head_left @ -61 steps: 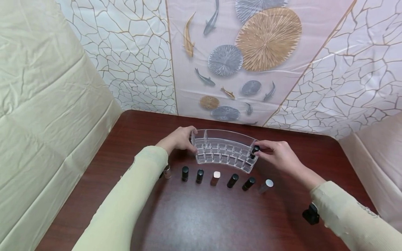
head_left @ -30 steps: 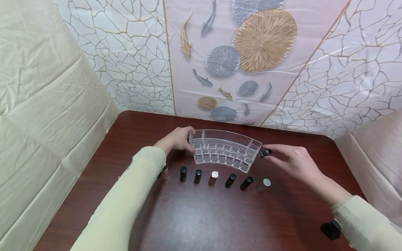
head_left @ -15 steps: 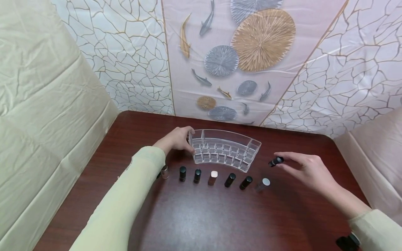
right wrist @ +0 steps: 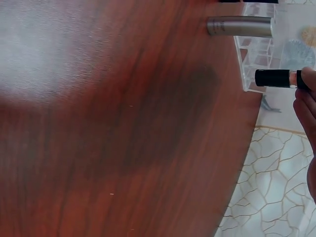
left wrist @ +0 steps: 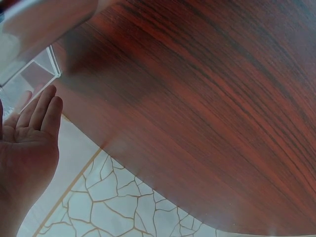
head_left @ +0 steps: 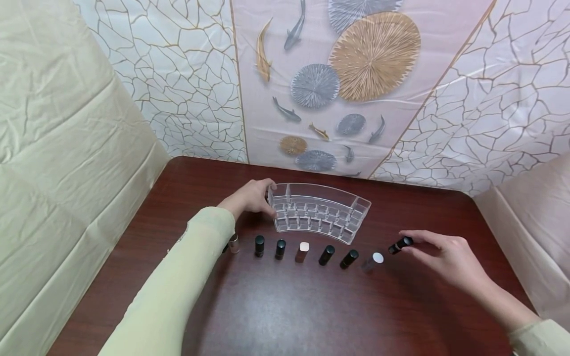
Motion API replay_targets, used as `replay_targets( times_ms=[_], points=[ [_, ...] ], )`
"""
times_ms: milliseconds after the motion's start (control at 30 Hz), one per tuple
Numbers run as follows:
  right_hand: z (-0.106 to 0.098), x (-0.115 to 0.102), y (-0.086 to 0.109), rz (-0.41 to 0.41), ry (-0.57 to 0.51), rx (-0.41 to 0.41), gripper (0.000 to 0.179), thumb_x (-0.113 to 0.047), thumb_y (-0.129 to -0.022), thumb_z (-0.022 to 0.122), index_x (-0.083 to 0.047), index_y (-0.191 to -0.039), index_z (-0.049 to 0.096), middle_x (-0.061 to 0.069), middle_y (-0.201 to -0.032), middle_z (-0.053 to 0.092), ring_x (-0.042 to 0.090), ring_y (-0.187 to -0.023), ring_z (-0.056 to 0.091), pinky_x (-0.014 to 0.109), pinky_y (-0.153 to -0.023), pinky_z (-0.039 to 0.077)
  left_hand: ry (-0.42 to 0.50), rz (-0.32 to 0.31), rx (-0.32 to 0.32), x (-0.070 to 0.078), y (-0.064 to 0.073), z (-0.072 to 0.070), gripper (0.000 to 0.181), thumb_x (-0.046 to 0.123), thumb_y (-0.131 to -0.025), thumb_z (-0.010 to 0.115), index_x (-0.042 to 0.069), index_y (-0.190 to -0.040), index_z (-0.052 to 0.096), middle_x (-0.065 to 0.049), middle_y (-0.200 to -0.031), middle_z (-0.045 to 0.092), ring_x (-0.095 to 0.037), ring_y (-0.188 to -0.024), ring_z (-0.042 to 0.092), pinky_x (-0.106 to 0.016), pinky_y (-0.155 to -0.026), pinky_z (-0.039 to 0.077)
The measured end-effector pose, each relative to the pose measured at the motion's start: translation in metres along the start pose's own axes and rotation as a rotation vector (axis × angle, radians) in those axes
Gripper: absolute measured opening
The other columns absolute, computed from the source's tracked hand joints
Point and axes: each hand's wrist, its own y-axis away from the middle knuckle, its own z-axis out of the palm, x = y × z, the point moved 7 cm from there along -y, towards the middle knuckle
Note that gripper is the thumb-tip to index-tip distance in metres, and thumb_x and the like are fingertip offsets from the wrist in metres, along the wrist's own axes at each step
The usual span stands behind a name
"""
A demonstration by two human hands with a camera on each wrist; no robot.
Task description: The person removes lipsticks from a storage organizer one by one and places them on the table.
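Note:
My left hand [head_left: 255, 195] grips the left end of a clear, curved lipstick organizer [head_left: 320, 192], thumb at its front and fingers at its back. In the left wrist view, several fingers [left wrist: 37, 111] lie along the clear plastic. Between thumb and fingertips my right hand [head_left: 458, 259] pinches a black lipstick [head_left: 400, 245], held tilted to the right of the organizer. A pale band shows near the pinched end of this lipstick [right wrist: 272, 78] in the right wrist view. The organizer's small compartments show no lipsticks in them.
Several lipsticks stand in a row before the organizer: black ones [head_left: 260, 245], a rose-gold one [head_left: 302, 251], and a grey one [head_left: 373, 262] at the right end. Another [head_left: 233, 244] is partly hidden by my left sleeve. Patterned cloth [head_left: 200, 89] hangs behind the dark wooden table [head_left: 285, 306].
My right hand has taken the black lipstick from the organizer's right end and moved it right and nearer to me, tilting it. The left hand has kept its place on the organizer.

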Motion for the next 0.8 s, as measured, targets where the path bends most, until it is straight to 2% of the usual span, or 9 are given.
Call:
replay_targets(
  times_ms=[200, 533, 800],
  points=[
    [0.006, 0.004, 0.011, 0.021, -0.026, 0.007, 0.048, -0.009, -0.065, 0.087, -0.025, -0.108, 0.074, -0.014, -0.093, 0.073, -0.016, -0.085, 0.06, 0.006, -0.071, 0.043, -0.001, -0.002, 0.001, 0.0, 0.0, 0.0, 0.08, 0.034, -0.066, 0.087, 0.01, -0.133, 0.049, -0.007, -0.114, 0.061, -0.022, -0.101, 0.052, -0.036, -0.093, 0.044],
    [0.015, 0.008, 0.025, 0.048, -0.101, 0.007, 0.047, -0.003, -0.065, 0.086, -0.018, -0.108, 0.074, -0.005, -0.09, 0.074, -0.012, -0.079, 0.064, 0.005, -0.068, 0.046, -0.017, -0.007, -0.004, 0.0, 0.001, 0.001, 0.081, 0.035, -0.067, 0.087, 0.011, -0.133, 0.048, -0.006, -0.112, 0.061, -0.021, -0.102, 0.052, -0.036, -0.093, 0.044],
    [0.02, 0.011, 0.03, 0.064, -0.068, 0.008, 0.046, -0.008, -0.064, 0.087, -0.02, -0.107, 0.074, -0.01, -0.088, 0.074, -0.014, -0.079, 0.063, 0.005, -0.068, 0.045, -0.005, -0.028, -0.002, -0.001, 0.001, 0.001, 0.08, 0.035, -0.067, 0.087, 0.013, -0.134, 0.048, -0.007, -0.117, 0.058, -0.021, -0.104, 0.051, -0.037, -0.094, 0.044]
  ],
)
